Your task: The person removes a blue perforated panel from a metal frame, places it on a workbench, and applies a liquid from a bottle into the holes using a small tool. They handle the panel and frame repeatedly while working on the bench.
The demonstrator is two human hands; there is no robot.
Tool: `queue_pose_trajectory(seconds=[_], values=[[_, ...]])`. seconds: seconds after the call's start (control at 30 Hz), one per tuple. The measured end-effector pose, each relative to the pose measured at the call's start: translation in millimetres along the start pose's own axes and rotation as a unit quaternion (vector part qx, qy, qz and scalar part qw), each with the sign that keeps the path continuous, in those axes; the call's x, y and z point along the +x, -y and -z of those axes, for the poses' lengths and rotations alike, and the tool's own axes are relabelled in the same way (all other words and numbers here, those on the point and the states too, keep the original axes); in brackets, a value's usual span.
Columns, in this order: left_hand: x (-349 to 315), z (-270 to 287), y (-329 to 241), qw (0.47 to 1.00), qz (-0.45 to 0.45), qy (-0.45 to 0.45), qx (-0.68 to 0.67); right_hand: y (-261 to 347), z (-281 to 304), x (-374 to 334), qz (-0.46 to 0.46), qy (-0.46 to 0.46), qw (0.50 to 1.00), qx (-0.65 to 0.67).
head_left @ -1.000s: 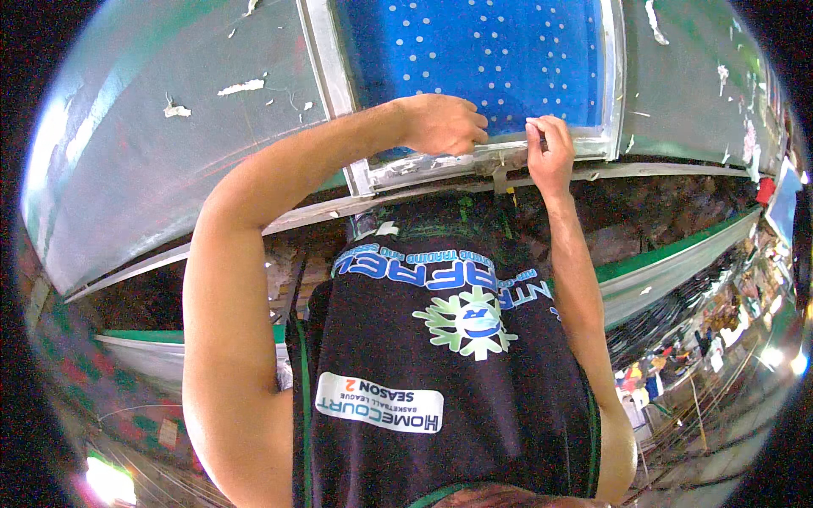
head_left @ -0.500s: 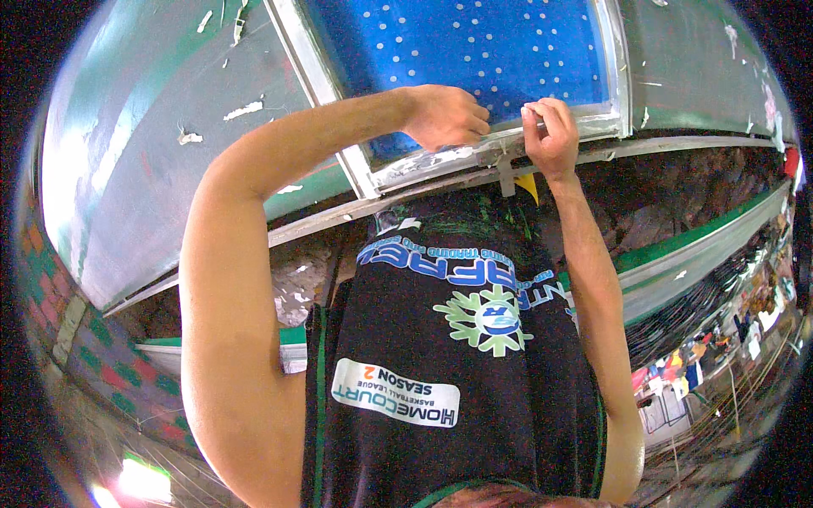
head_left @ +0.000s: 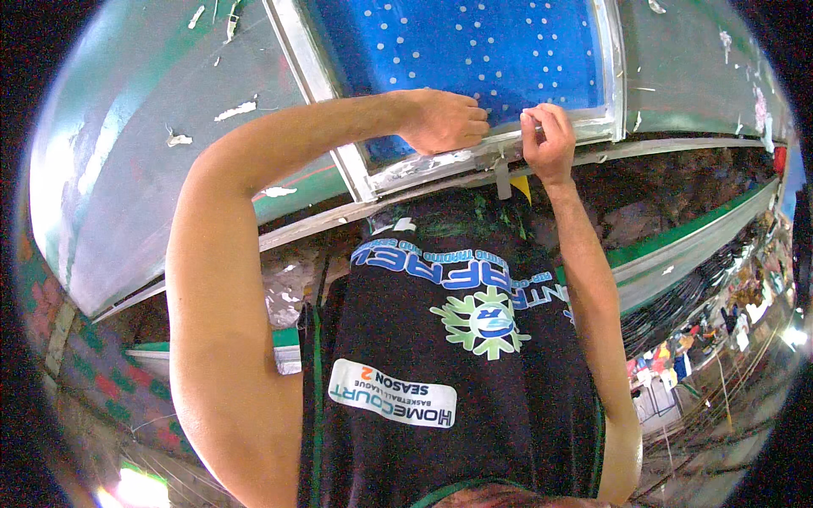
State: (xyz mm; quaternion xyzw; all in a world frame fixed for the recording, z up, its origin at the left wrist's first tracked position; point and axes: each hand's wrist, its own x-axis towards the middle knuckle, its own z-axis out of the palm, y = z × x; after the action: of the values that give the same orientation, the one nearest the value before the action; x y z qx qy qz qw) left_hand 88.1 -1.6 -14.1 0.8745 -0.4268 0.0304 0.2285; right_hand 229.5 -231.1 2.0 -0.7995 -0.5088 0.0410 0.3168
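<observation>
A screen-like frame with pale, worn rails [head_left: 616, 72] surrounds a blue panel [head_left: 457, 51] dotted with white spots. At its near rail, my left hand [head_left: 445, 123] is closed, the fingers curled downward over the edge of the blue. To the right, my right hand [head_left: 552, 146] pinches thumb and forefinger together just above the same rail. Whatever either hand holds is too small or hidden to make out. Between and below the hands, a short greyish strip [head_left: 503, 179] hangs off the near edge.
The frame lies on a long grey-green table [head_left: 254, 68] with torn whitish scraps [head_left: 235, 111] stuck on it. A pale rail [head_left: 677, 146] runs along the table's near edge, close to my black shirt [head_left: 389, 339]. Another green-edged table [head_left: 677, 254] stands behind me.
The view has shifted slightly. Both hands stay at the near rail, the left one's fingers turned a little. The grey strip between them hangs more plainly in sight.
</observation>
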Motion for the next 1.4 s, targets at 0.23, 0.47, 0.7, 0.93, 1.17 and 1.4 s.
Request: queue_pose_trajectory(seconds=[0.23,0.47,0.7,0.93,1.17,1.4], values=[[-9,3,-11,0.997,0.037,-0.023,0.071,1,3,2,-0.011,-0.001,1.000,0.015],[-14,3,-19,0.993,0.057,-0.028,0.102,18,9,11,0.004,0.063,0.998,0.019],[-18,4,-29,0.990,0.094,-0.024,0.104,48,12,20,0.007,0.221,0.971,0.090],[-25,8,-33,0.987,0.091,-0.055,0.122,60,-6,45,-0.002,0.391,0.919,0.055],[-31,16,-40,0.980,0.168,-0.096,0.044,61,-15,66,-0.031,0.510,0.860,0.004],[-40,19,-66,0.967,0.245,-0.040,-0.062,34,15,55,-0.036,0.361,0.922,0.136]])
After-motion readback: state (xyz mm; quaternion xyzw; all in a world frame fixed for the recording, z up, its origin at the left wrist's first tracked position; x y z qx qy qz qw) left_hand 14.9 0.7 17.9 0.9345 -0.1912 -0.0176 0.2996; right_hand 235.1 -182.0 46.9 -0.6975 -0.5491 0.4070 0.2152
